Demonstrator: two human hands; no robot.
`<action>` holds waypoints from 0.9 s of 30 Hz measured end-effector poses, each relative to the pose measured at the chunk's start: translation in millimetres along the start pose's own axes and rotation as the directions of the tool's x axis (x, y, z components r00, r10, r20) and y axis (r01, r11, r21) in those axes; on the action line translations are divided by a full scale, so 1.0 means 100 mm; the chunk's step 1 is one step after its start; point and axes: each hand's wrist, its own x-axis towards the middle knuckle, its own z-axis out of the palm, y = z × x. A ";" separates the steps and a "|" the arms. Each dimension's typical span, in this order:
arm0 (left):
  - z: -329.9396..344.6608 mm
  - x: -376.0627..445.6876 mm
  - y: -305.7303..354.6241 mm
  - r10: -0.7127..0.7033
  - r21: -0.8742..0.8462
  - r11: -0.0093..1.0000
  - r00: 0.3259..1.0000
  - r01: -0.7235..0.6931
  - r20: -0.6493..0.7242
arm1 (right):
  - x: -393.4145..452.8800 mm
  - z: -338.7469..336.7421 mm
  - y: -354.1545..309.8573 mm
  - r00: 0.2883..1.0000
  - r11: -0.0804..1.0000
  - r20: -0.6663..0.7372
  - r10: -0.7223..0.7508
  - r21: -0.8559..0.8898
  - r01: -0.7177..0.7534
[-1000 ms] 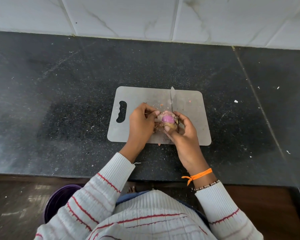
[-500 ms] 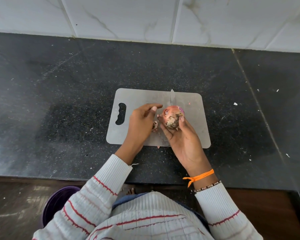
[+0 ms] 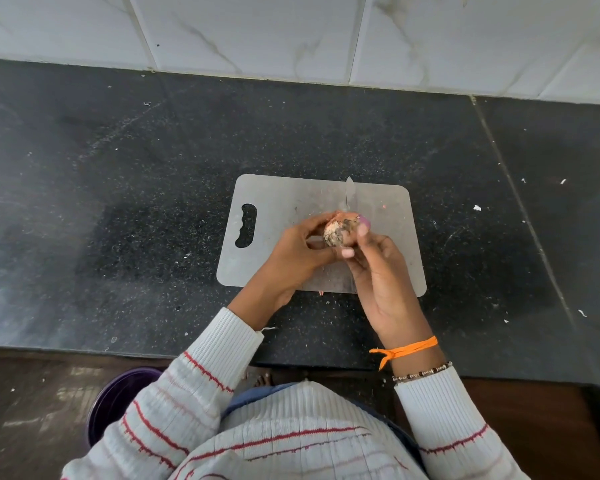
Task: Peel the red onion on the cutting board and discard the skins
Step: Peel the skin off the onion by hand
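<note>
The red onion (image 3: 340, 230), with dry brown skin and its root end facing me, is held above the grey cutting board (image 3: 278, 202). My right hand (image 3: 378, 271) grips it from the right and below, fingers curled round it. My left hand (image 3: 298, 252) holds it from the left, fingertips curled over its top edge. A knife blade (image 3: 349, 195) lies on the board behind the onion; its handle is hidden by my hands. Small skin scraps (image 3: 329, 271) lie on the board under my hands.
The board sits on a black speckled counter (image 3: 118, 220) with a white tiled wall (image 3: 291, 32) behind. A purple bin (image 3: 118, 400) stands on the floor at lower left, beside my body. White crumbs (image 3: 477, 207) dot the counter to the right.
The onion was turned so its root end now faces up instead of the purple flesh. My left hand let go briefly, then closed on the onion again.
</note>
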 end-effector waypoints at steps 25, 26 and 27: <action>-0.11 0.00 -0.09 -0.029 -0.007 1.000 1.000 0.029 -0.001 | 0.08 -0.03 0.02 0.950 0.816 0.005 -0.313 -0.510 0.272; -0.11 0.00 -0.09 -0.031 -0.004 1.000 1.000 0.031 0.003 | 0.09 -0.04 0.02 0.944 0.796 0.008 -0.331 -0.535 0.284; -0.10 -0.01 -0.08 -0.032 -0.001 0.999 0.999 0.032 0.010 | 0.11 -0.05 0.03 0.935 0.769 0.004 -0.354 -0.567 0.294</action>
